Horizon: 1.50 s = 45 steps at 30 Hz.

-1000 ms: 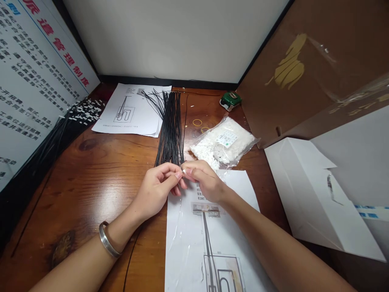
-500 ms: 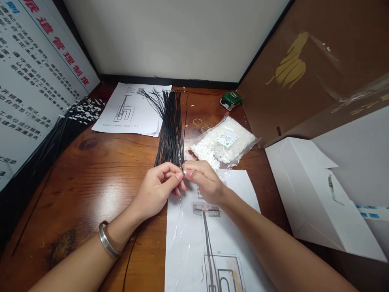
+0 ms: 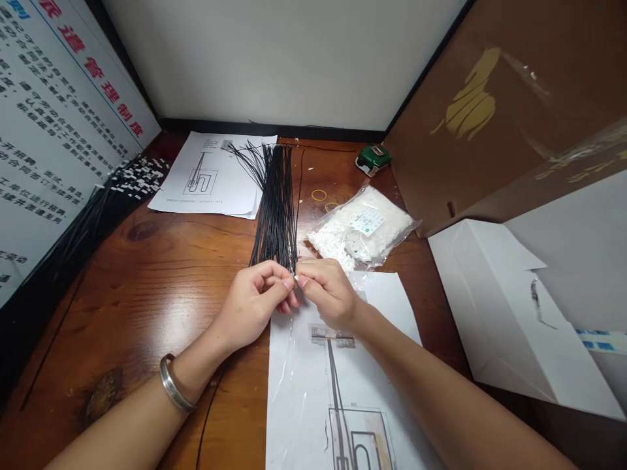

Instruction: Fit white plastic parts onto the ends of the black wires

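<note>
My left hand (image 3: 255, 303) and my right hand (image 3: 329, 292) meet at the middle, both pinched closed with fingertips almost touching. Between them shows a tiny white connector (image 3: 295, 279), held by my right thumb and finger. My left fingers seem to grip the end of a thin black wire; a black wire (image 3: 208, 414) emerges below my left forearm. Just beyond the hands lies a bundle of black wires (image 3: 277, 209). Under my right hand is a printed drawing sheet (image 3: 298, 391) in clear plastic. The exact joint between wire and connector is hidden by the fingers.
A bag of white connectors (image 3: 386, 215) lies open beyond my right hand, near yellow rubber bands (image 3: 319, 195) and a green tape measure (image 3: 373, 160). More papers (image 3: 171, 189) lie back left. Wires with white ends (image 3: 140, 177) line the left; a brown box (image 3: 514, 130) stands right.
Almost nothing differs. Both hands keep their pinch at the same spot, with only a slight shift of the right fingers.
</note>
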Available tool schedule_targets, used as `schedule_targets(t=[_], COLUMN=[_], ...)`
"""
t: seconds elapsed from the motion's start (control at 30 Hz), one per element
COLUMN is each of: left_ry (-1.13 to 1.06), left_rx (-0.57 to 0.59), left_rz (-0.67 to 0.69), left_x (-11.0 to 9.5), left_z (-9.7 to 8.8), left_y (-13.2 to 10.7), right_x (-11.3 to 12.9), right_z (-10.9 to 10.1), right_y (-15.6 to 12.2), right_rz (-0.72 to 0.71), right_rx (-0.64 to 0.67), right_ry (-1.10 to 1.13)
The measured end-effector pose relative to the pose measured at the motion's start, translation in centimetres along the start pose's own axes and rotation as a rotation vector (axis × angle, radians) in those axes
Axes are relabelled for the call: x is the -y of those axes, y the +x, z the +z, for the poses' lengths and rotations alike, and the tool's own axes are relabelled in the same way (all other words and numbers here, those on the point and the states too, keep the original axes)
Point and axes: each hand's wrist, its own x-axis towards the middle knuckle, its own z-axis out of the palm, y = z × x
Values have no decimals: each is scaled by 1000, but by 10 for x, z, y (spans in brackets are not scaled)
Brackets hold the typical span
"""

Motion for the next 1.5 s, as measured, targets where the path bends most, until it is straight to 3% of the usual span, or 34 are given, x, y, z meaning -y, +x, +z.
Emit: schedule_targets(t=[0.37, 0.7, 1.5], left_ry=[-6, -63, -158], left_rx=[-13, -63, -68], left_rz=[15, -11, -50], left_x=[1, -3, 3], left_z=[0, 0, -1], left_y=[0, 1, 3], right_x=[-2, -1, 0], right_z=[0, 1, 0], right_y=[-1, -1, -1], right_rz=[61, 90, 107], right_rx=[56, -40, 42], right_ry=[25, 52, 69])
